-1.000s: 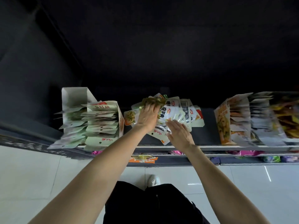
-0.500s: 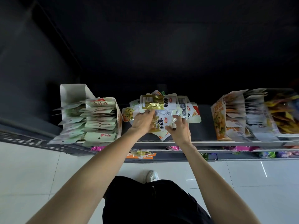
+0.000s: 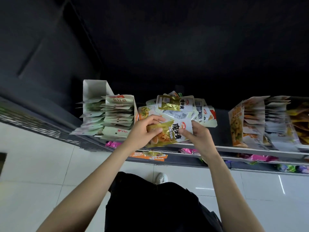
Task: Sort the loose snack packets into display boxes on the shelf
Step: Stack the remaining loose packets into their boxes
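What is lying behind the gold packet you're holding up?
Behind the gold packet lies a loose pile of packets on the shelf. The packet, left hand and right hand cover the pile's near edge.

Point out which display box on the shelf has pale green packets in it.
The display box at the shelf's left end; its packets are pale green, while the orange box on the right holds white and orange ones.

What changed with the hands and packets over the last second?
The left hand left the top of the loose pile and came toward the shelf edge; it now grips a gold packet. The right hand, flat on the pile before, now pinches that packet's other side. A second gold packet now lies atop the pile. The green box and orange box stayed put.
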### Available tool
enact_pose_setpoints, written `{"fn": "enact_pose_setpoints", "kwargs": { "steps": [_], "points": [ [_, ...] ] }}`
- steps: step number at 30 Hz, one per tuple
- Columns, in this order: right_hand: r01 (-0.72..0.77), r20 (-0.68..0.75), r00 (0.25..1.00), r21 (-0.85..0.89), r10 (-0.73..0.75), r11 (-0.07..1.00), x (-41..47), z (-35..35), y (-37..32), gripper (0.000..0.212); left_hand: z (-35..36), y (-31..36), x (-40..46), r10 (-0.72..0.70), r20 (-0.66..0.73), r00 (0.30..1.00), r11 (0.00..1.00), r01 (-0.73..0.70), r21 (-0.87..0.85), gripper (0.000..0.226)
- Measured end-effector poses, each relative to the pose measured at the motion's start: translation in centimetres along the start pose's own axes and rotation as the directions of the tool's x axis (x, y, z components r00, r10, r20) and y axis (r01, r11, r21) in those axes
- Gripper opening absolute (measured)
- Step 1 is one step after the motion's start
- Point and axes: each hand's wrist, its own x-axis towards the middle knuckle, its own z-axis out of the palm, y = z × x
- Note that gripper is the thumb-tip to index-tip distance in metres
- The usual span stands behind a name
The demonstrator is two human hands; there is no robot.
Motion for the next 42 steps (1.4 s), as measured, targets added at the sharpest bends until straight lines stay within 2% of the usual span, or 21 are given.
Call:
{"fn": "enact_pose_setpoints", "kwargs": {
  "steps": [1,4,5,8,10,13,16,19,20,22,25,28,29,31,33,36,39,42],
  "points": [
    [-0.011,0.011,1.0,0.002,0.011,1.0,0.1,0.3,-0.2,0.011,-0.3,0.1,-0.5,-0.032,-0.015,0.999,0.998,0.031,-0.062,0.031],
    [-0.065,0.057,0.997,0.063,0.061,0.996,0.3,1.5,-1.0,0.043,-0.8,0.4,-1.8,-0.144,-0.06,0.988,0.959,0.124,-0.254,0.028],
    [-0.091,0.061,0.994,0.084,0.086,0.992,0.4,1.8,-1.4,0.042,-1.0,0.5,-2.1,-0.184,-0.064,0.981,0.935,0.154,-0.319,0.027],
    [-0.175,0.098,0.982,0.143,0.162,0.974,-0.1,2.6,-2.5,0.016,-1.7,0.4,-2.5,-0.284,-0.039,0.958,0.879,0.244,-0.409,0.025],
    [-0.194,0.098,0.979,0.167,0.18,0.967,-0.5,2.8,-2.6,0.016,-2.1,0.2,-2.4,-0.315,-0.002,0.949,0.858,0.283,-0.428,0.024],
    [-0.15,0.044,0.989,0.172,0.145,0.974,-1.7,2.6,-2.1,0.021,-2.6,0.2,-1.4,-0.306,0.108,0.946,0.862,0.323,-0.391,0.023],
    [-0.108,-0.04,0.992,0.218,0.12,0.97,-4.0,1.4,-1.7,0.017,-1.9,1.6,0.1,-0.245,0.266,0.932,0.904,0.319,-0.285,0.02],
    [-0.014,-0.241,0.97,0.097,0.037,0.995,-6.6,-1.5,-1.1,0.013,0.9,3.6,2.0,-0.113,0.307,0.945,0.977,0.162,-0.139,0.018],
    [0.023,-0.347,0.938,-0.002,-0.022,1.0,-7.5,-2.9,-0.9,0.018,2.2,4.4,2.6,-0.05,0.274,0.96,0.99,0.084,-0.117,0.018],
    [0.04,-0.551,0.823,-0.185,-0.138,0.982,-9.1,-6.4,-0.2,0.027,5.1,6.0,4.1,0.055,0.174,0.983,0.986,-0.026,-0.165,0.021],
    [0.076,-0.776,0.603,-0.175,-0.185,0.982,-11.0,-12.0,0.0,0.019,10.2,7.9,6.7,0.065,0.096,0.993,0.942,-0.029,-0.333,0.026],
    [0.147,-0.854,0.446,-0.227,-0.269,0.963,-11.3,-17.5,0.1,0.009,16.2,8.8,9.3,0.046,0.124,0.991,0.957,-0.008,-0.292,0.026],
    [0.151,-0.844,0.421,-0.297,-0.333,0.943,-11.0,-19.5,0.0,0.006,18.3,8.9,10.2,0.03,0.121,0.992,0.969,0.001,-0.245,0.025],
    [0.126,-0.777,0.422,-0.46,-0.468,0.879,-9.9,-23.4,-0.3,0.008,21.9,9.2,11.8,0.002,0.084,0.996,0.992,0.008,-0.124,0.029],
    [0.123,-0.641,0.49,-0.62,-0.591,0.775,-8.2,-27.0,-0.6,0.014,24.8,9.4,12.8,-0.028,0.031,0.999,0.999,0.028,0.017,0.039],
    [0.177,-0.399,0.575,-0.791,-0.714,0.585,-5.0,-30.8,-1.2,0.017,28.0,9.3,13.4,-0.099,0.015,0.995,0.988,0.096,0.122,0.06],
    [0.258,-0.181,0.643,-0.863,-0.744,0.434,-2.0,-32.8,-1.4,0.02,30.0,9.4,13.4,-0.122,0.019,0.992,0.975,0.116,0.189,0.07],
    [0.251,-0.084,0.72,-0.894,-0.688,0.372,0.5,-33.6,-0.2,0.026,31.2,9.6,13.2,-0.118,-0.018,0.993,0.969,0.119,0.218,0.071]
  ]
}}
